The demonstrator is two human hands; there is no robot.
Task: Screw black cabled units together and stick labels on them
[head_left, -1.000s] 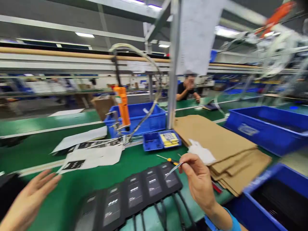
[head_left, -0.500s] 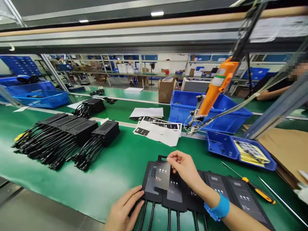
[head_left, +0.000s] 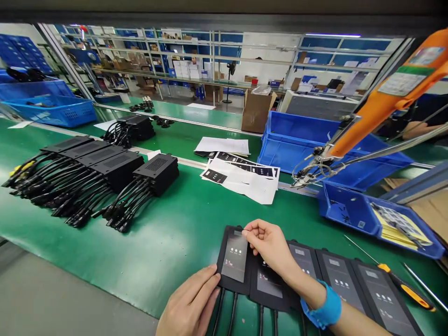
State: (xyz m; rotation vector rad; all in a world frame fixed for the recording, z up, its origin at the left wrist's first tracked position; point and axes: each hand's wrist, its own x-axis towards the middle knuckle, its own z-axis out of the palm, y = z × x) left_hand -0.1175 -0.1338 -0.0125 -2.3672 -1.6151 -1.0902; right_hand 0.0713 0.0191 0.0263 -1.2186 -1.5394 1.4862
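Observation:
A row of flat black boxes [head_left: 336, 280] with cables lies along the near edge of the green bench [head_left: 175, 233]. On the leftmost box [head_left: 224, 275] sits a grey label sticker [head_left: 234, 255]. My right hand [head_left: 268, 245], with a blue wrist strap, pinches the sticker's top right corner. My left hand [head_left: 192, 303] lies flat against that box's lower left edge, fingers together.
Several black boxes with cable bundles [head_left: 87, 177] lie at the left. Label sheets [head_left: 245, 175] are in the middle; blue bins [head_left: 315, 149] and a small parts tray [head_left: 350, 210] at right. An orange screwdriver [head_left: 381, 102] hangs overhead; a hand screwdriver [head_left: 402, 282] lies beside the row.
The view swung left and down. My right hand brought the label sticker down onto the leftmost box, where it now lies flat. My left hand came to rest against that box.

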